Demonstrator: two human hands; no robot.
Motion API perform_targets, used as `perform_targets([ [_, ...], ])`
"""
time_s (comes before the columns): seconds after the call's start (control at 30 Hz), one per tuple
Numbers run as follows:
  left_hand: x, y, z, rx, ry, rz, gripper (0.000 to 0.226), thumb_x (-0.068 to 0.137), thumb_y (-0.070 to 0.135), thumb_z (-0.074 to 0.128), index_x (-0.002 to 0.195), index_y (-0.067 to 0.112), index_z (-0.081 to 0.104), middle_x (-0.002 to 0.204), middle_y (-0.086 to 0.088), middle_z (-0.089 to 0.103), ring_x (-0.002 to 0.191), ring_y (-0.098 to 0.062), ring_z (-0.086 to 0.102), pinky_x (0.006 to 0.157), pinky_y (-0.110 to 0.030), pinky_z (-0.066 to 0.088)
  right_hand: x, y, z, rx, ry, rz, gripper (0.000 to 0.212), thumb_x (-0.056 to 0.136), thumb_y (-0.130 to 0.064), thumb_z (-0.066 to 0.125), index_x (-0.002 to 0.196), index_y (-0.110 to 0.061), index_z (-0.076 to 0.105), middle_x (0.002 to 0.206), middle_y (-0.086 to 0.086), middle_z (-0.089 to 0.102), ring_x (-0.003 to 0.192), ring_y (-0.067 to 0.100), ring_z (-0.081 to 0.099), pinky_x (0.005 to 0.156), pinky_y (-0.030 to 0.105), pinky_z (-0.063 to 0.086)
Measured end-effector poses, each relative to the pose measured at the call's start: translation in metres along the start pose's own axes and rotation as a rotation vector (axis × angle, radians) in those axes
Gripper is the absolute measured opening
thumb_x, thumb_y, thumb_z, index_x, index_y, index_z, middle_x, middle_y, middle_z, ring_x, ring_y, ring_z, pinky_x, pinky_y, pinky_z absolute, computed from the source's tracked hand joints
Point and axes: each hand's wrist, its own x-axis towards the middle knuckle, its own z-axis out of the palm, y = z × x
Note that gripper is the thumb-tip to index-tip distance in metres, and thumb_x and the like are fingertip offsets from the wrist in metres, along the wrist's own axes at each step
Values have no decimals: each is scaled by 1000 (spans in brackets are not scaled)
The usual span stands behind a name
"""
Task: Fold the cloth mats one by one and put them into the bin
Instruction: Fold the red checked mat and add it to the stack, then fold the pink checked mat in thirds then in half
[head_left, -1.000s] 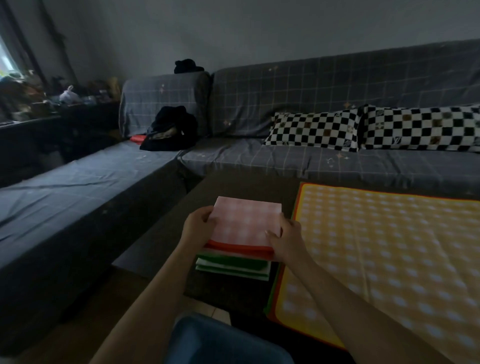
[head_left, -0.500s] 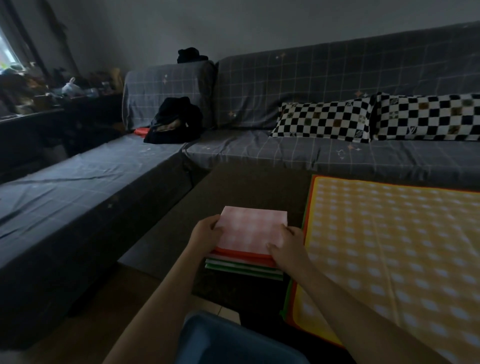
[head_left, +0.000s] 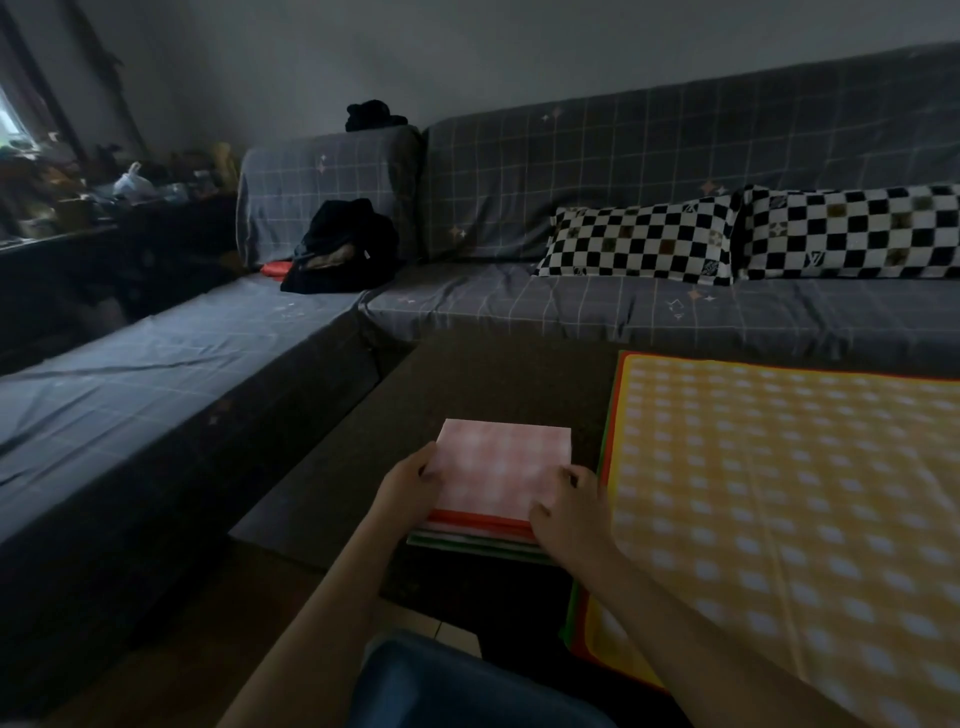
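Head view, low centre of the frame: we have both hands on the folded pink checked mat (head_left: 503, 470), which lies on top of a small stack of folded mats (head_left: 480, 543) showing red, white and green edges. Left hand (head_left: 408, 480) grips the mat's left edge, fingers curled over it. Right hand (head_left: 569, 506) holds the near right corner, fingers bent onto the top face and the thumb at the near edge. So the grip is clamped on the mat from both sides, the mat sitting square between the two hands, neither hand clearly nearer.

Mat looks close to square; no strong long axis. Its near edge runs roughly left to right across the frame.

No bin shows in this view. We judge the coming move turns on finding it; which way it lies from the grip we cannot tell.

Just right of the stack, filling the lower right of the frame, an unfolded yellow checked mat (head_left: 789, 483) lies flat, with red and green edges of further mats peeking out beneath its left border. These, we judge, are yet to be folded.

Surface: a dark worktop (head_left: 498, 379), low, in front of us. Behind it, a grey grid-patterned sofa (head_left: 571, 171) spans the upper frame, with two black-and-white checkered pillows (head_left: 639, 241) at right and a black bag (head_left: 343, 249) in the corner. Room is dim; cluttered shelf at upper left.
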Motion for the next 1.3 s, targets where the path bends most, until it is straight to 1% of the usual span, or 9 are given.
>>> perform_targets([
  [0.4, -8, -3, 7, -9, -57, -21, 60, 98, 21, 43, 151, 26, 16, 141, -9, 43, 79, -4, 54, 61, -17, 41, -9, 6, 7, 57, 35, -71, 43, 95, -26, 46, 134, -9, 41, 150, 7, 26, 134, 20, 31, 106, 28, 32],
  [0.47, -9, -4, 13, 62, -38, 20, 59, 99, 23, 40, 151, 23, 14, 148, -7, 36, 104, -14, 56, 82, -26, 48, -8, 8, 9, 26, 42, -91, 41, 94, -25, 46, 132, -11, 42, 149, 6, 26, 133, 19, 32, 105, 28, 33],
  [0.53, -9, -8, 19, 199, -23, 47, 56, 101, 30, 33, 152, 23, 11, 156, -3, 24, 137, -24, 32, 112, -44, 28, -8, 9, 12, -1, 40, -96, 39, 94, -26, 46, 129, -11, 44, 148, 7, 26, 132, 19, 33, 105, 30, 35],
  [0.63, -10, -17, 24, 314, -27, 51, 55, 102, 39, 22, 152, 25, 4, 160, 3, 10, 145, -21, 11, 117, -44, 7, -9, 10, 15, -85, 28, -70, 53, 96, -31, 39, 144, -10, 28, 154, 8, 14, 139, 24, 23, 111, 35, 29],
  [0.8, -13, -12, 21, 416, -27, 57, 59, 101, 43, 20, 153, 24, -1, 161, 1, 3, 147, -20, 8, 118, -46, 7, -13, 6, 9, -202, -14, -57, 57, 98, -33, 29, 148, -10, 15, 157, 11, 4, 142, 28, 14, 116, 39, 19],
  [0.87, -16, -7, 18, 444, -8, 51, 57, 101, 41, 22, 153, 25, 4, 160, 0, 4, 147, -21, 7, 118, -49, 7, -13, 6, 3, -173, -50, -60, 54, 99, -33, 30, 148, -12, 18, 157, 10, 6, 142, 28, 15, 115, 38, 20],
  [1.0, -35, 12, 14, 416, 158, 147, 43, 101, 37, 25, 141, 27, 39, 158, -2, 18, 146, -18, 13, 119, -45, 6, -21, 11, -13, -62, -40, -121, 49, 99, -31, 34, 145, -17, 26, 157, 5, 9, 143, 26, 13, 114, 37, 21],
  [1.2, -72, 52, 33, 346, 145, 362, 41, 102, 37, 28, 140, 28, 42, 157, 3, 21, 146, -11, 11, 120, -40, 0, -42, 35, -35, -25, 85, -190, 49, 100, -34, 32, 145, -17, 30, 156, 4, 19, 144, 23, 14, 116, 36, 15],
  [1.3, -87, 69, 50, 318, 81, 431, 40, 102, 33, 29, 139, 26, 42, 156, 5, 24, 145, -9, 14, 120, -41, 3, -57, 61, -47, -72, 152, -249, 65, 91, -47, 13, 141, -14, 38, 151, 5, 32, 142, 18, 23, 115, 31, 14],
])
